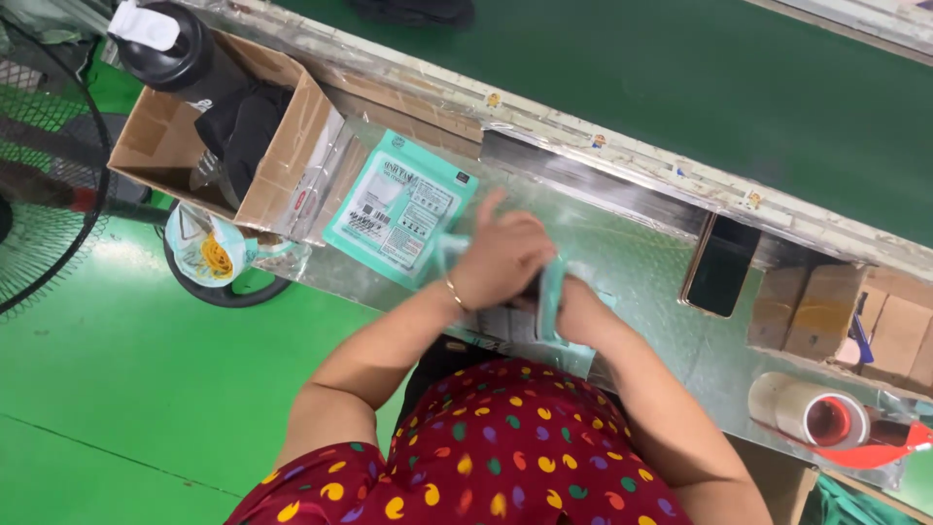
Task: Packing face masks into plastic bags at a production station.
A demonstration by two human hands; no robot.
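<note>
Two hands meet over the shiny metal worktable (pixel 641 282), close in front of the person's body. The left hand (pixel 501 255) lies on top, with its fingers spread and partly blurred, and a thin bangle (pixel 453 295) sits on its wrist. The right hand (pixel 575 303) is below and mostly covered by the left one. Between them is a pale teal pouch (pixel 550 292), which both hands seem to grasp; the blur does not let me see exactly how the right fingers close on it. Under the hands, at the near edge of the table, some flat printed packs (pixel 505 323) are lying, touching the pouch or just beside it.

To the left of the hands, a stack of teal pouches (pixel 398 209) with white labels lies flat on the table, a little tilted. Further left stands an open cardboard box (pixel 277 165) that holds a black bottle (pixel 185 53) with a white cap and some dark cloth. Below this box, a small bag with yellow rubber bands (pixel 216 255) rests on a black round stool.

To the right, a dark phone (pixel 720 265) lies on the table near the green conveyor belt (pixel 680 87). Beyond it are several small brown cartons (pixel 826 311), and nearer to the person a roll of clear tape (pixel 812 413) in a red dispenser. A floor fan (pixel 39 175) stands on the green floor at the far left.
</note>
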